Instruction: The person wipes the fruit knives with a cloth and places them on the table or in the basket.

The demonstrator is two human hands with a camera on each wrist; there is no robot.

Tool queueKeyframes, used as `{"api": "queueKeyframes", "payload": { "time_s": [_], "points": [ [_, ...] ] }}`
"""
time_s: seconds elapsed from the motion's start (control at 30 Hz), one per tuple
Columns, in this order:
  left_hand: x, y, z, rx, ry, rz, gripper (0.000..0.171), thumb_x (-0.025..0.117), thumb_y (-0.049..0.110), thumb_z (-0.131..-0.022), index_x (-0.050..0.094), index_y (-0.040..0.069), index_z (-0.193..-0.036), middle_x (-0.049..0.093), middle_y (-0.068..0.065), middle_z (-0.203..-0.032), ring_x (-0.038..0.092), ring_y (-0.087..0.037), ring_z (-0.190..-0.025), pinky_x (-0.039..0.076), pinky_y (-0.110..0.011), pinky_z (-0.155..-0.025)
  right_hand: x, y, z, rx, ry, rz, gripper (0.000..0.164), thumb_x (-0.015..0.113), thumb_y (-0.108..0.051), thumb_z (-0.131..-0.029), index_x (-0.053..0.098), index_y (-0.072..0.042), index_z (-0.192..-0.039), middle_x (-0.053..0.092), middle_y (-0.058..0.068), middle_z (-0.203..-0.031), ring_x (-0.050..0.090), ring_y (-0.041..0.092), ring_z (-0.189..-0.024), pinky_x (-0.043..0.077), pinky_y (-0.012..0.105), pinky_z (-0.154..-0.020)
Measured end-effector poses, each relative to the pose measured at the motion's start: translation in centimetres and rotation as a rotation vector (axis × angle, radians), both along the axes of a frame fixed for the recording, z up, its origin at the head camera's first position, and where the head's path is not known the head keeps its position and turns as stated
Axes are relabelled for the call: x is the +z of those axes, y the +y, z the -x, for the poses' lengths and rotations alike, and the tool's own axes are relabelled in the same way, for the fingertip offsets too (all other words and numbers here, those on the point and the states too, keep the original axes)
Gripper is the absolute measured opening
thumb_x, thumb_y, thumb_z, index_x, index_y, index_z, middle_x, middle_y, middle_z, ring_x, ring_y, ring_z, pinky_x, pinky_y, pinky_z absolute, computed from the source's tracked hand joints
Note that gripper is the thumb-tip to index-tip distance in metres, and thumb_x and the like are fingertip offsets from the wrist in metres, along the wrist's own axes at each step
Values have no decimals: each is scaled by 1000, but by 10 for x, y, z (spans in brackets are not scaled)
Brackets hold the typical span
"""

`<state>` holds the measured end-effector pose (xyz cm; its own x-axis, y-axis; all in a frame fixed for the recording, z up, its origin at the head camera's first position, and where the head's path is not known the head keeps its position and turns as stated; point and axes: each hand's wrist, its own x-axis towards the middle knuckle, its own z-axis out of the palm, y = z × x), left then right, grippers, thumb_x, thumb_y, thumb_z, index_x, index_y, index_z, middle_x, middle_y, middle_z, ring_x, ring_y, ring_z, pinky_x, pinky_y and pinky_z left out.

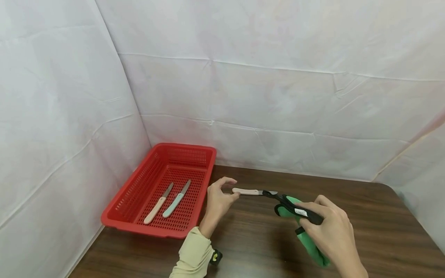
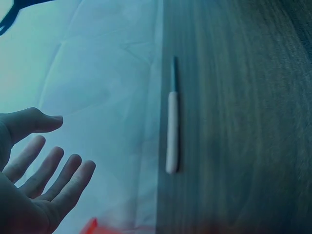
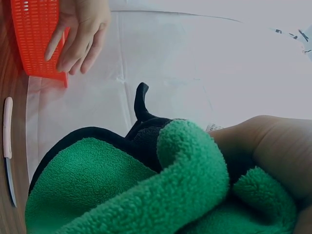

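Observation:
My left hand [image 1: 220, 197] hovers over the table beside the pink handle of a knife [image 1: 247, 192], its fingers spread and holding nothing. In the left wrist view, that knife [image 2: 172, 129] lies on the wood, apart from my left hand [image 2: 46, 175]. Bunched in my right hand [image 1: 330, 224] is a green fleecy cloth [image 1: 311, 245] with black edging, a white label and a black hanging loop. In the head view, the loop overlaps the knife's blade. The right wrist view has the cloth [image 3: 190, 170] in front, hiding most of the gripping fingers.
A red plastic basket [image 1: 202, 200] stands at the left of the brown wooden table [image 1: 257, 239]. Inside it lie a pink-handled knife [image 1: 155, 210] and a light green-handled knife [image 1: 174, 204]. White sheeting [image 1: 264, 96] hangs behind the table and along both sides.

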<state>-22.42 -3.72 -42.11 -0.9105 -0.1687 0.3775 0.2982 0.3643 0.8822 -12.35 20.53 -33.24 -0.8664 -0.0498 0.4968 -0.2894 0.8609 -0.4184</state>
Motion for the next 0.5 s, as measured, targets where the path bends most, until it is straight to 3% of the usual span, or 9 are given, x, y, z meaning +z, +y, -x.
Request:
{"api": "queueKeyframes", "payload": {
  "time_s": [0.23,0.5],
  "points": [
    [-18,12,16,44,-10,54,34,77,4,-55,66,21,-82,63,5,-75,60,-17,-74,45,-23,-60,-2,1,2,-9,-12,-2,34,69,-6,-62,68,-28,-88,39,-15,-66,34,3,-50,27,20,-40],
    [-40,15,35,63,-24,38,36,77,-3,-52,67,13,-83,65,-4,-77,59,-27,-76,46,-27,-62,-4,2,4,3,-3,3,34,68,-5,-63,68,-28,-88,39,-15,-66,33,3,-49,26,19,-41]
  ]
}}
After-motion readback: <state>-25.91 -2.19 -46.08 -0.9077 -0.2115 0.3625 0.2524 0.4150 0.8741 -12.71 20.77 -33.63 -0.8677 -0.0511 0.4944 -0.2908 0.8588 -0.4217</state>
